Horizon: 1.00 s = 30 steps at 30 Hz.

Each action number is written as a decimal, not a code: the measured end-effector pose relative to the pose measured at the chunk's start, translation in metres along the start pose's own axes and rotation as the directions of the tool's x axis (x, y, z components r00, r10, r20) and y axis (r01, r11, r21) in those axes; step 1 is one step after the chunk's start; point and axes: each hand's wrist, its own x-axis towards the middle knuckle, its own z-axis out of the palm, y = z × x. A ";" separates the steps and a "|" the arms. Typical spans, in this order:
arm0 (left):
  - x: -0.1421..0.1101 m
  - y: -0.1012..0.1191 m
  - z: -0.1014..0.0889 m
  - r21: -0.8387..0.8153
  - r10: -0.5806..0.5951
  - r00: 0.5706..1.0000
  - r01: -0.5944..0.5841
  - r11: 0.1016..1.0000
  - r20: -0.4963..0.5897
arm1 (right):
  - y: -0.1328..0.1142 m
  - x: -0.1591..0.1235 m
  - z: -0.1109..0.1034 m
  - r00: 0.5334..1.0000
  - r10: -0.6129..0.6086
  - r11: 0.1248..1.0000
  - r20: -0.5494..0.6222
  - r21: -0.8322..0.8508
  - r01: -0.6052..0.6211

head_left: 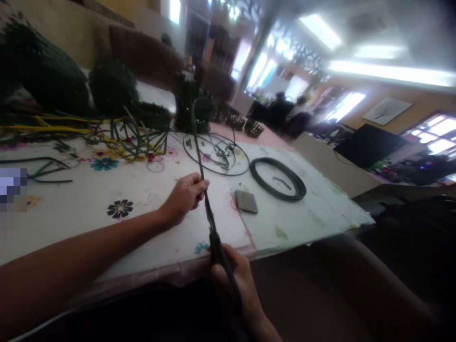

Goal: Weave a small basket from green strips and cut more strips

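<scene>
My left hand (182,197) pinches a thin dark green strip (198,154) between thumb and fingers, above the flowered tablecloth. From there the strip runs upward and curls over at its far end. Its near end meets the head of a dark long-handled tool (223,259), which looks like pliers or cutters. My right hand (238,273) is wrapped around this tool at the table's front edge. Whether the tool's jaws are closed on the strip cannot be made out.
A coil of dark green strip (302,191) and a small grey square block (246,202) lie on the right of the table. Tangled green and yellow strips (137,140) lie left, before dark bulky shapes (112,85). Small dark baskets (253,128) stand behind. People sit far back.
</scene>
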 end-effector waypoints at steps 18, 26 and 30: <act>0.006 0.006 -0.010 0.045 0.139 0.989 -0.137 0.990 -0.050 | -0.016 0.025 0.013 0.998 -0.023 0.999 0.065 0.035 0.021; 0.009 0.011 -0.013 0.031 0.139 0.986 -0.137 0.990 -0.092 | -0.015 0.033 0.015 0.976 -0.216 0.968 0.016 -0.128 0.216; 0.013 0.014 -0.017 0.044 0.173 0.977 -0.169 0.985 -0.126 | -0.013 0.033 0.017 0.986 -0.162 0.984 0.043 -0.071 0.165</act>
